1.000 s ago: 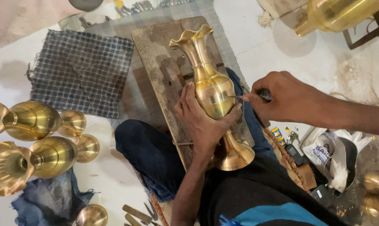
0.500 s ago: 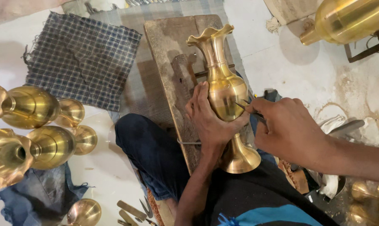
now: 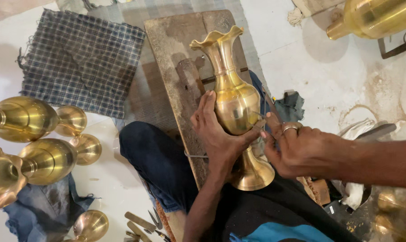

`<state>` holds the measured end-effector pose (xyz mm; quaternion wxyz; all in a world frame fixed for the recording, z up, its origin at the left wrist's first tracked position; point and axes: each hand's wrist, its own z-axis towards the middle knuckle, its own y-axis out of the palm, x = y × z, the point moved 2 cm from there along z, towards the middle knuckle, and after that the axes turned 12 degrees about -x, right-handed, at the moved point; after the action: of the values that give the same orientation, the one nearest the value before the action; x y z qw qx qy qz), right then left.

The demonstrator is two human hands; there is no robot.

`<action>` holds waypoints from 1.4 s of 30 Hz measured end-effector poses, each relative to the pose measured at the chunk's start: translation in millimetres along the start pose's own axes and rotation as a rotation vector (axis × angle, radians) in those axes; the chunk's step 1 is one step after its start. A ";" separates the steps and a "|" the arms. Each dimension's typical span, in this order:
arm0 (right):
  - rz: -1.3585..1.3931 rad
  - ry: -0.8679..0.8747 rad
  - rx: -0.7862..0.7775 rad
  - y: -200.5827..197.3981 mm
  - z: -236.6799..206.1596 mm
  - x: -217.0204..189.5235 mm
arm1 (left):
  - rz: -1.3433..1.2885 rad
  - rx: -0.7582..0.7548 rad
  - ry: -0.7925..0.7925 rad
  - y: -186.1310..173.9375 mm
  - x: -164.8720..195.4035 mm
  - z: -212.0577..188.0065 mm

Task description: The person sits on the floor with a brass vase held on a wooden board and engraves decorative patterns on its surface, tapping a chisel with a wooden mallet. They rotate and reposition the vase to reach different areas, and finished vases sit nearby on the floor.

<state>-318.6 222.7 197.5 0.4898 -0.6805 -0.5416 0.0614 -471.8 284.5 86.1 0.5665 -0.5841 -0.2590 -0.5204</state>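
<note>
Right hand (image 3: 301, 150): fingers pinched around a thin metal tool (image 3: 259, 126), its tip against the belly of the brass vase (image 3: 233, 107); ring on one finger.

Left hand (image 3: 216, 132): fingers spread and cupped on the vase's left flank, thumb under the belly, bracing it.

Vase: lies on a worn wooden board (image 3: 176, 54) across the lap, long axis running from frilled mouth, far end, to flared foot near the body. Both hands touch it mid-body.

Surroundings: checked cloth (image 3: 82, 67); finished brass vases (image 3: 37, 139) lying at left.
</note>
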 end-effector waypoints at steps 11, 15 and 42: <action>-0.581 -0.588 0.397 106.6 -19.6 63.1 | 0.109 0.006 0.008 17.2 8.0 -2.6; -0.475 -0.690 -0.027 92.4 -15.9 52.9 | 0.063 -0.012 -0.047 24.4 12.4 -2.7; -0.740 -0.805 0.310 5.6 26.2 61.5 | 0.029 0.035 -0.009 12.6 3.9 -8.9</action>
<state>-305.9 287.8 207.5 0.3277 -0.2884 -0.8726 0.2191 -462.1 272.3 83.1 0.5829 -0.5801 -0.2622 -0.5050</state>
